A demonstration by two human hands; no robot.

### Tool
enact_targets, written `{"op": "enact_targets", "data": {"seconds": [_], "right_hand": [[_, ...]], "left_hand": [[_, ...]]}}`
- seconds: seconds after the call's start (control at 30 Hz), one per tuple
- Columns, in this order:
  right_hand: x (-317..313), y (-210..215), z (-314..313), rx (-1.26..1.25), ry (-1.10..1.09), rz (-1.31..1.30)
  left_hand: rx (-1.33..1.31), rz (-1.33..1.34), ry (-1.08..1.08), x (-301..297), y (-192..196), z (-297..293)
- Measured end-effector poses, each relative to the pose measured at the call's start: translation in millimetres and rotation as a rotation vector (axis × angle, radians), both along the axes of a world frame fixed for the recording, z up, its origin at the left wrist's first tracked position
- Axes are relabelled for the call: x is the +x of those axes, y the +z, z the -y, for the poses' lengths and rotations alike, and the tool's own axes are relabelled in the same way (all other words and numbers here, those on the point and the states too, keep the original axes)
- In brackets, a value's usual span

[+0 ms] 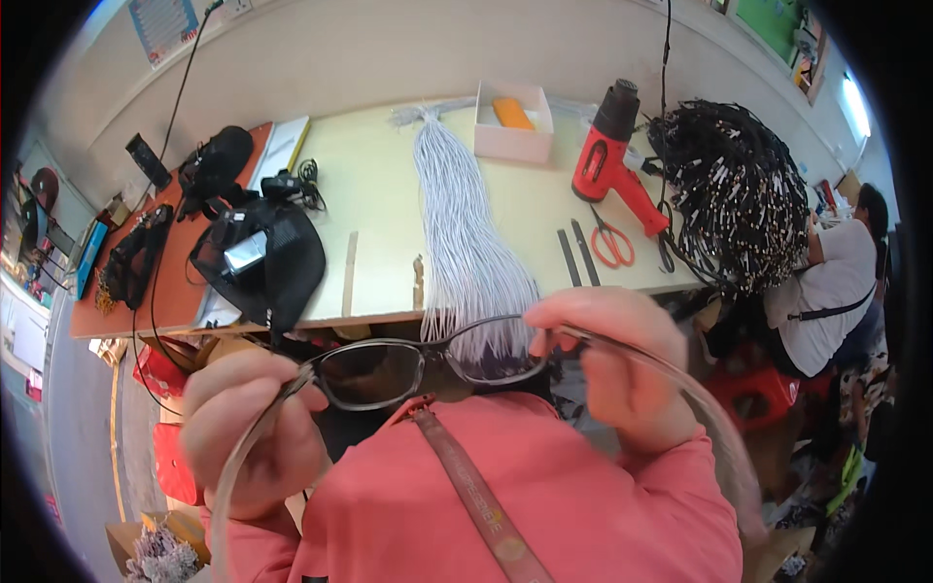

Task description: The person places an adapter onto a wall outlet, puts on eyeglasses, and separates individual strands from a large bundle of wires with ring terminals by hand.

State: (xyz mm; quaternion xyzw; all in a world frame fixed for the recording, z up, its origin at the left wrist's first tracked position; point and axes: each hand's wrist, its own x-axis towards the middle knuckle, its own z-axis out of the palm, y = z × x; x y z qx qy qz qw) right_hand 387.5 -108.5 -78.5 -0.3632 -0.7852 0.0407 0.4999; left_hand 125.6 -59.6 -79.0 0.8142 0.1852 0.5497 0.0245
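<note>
A pair of dark-rimmed glasses (389, 376) is held up close in front of my chest, its temples spread toward me. My left hand (248, 428) pinches the frame by the left hinge, fingers curled. By the right hinge, my right hand (622, 360) grips the other temple between thumb and fingers. Behind the lenses, a long bundle of thin white cords (462, 214) lies down the middle of the table and over its front edge.
On the pale table (369, 194) are a red heat gun (612, 160), orange-handled scissors (612, 243), a white box (513, 141) and a heap of black cords (734, 194). A black mesh cap (282, 262) lies at left. Another person (826, 282) sits at right.
</note>
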Motion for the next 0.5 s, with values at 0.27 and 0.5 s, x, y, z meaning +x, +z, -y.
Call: {"op": "enact_targets", "data": {"seconds": [0.27,0.5], "right_hand": [[-6,5,15,0.326,-0.004,-0.191],[-2,11,20,0.339,-0.04,-0.047]], "left_hand": [[0.213,0.172,-0.129,14,11,6],[0.249,0.308,-0.055,25,10,2]]}}
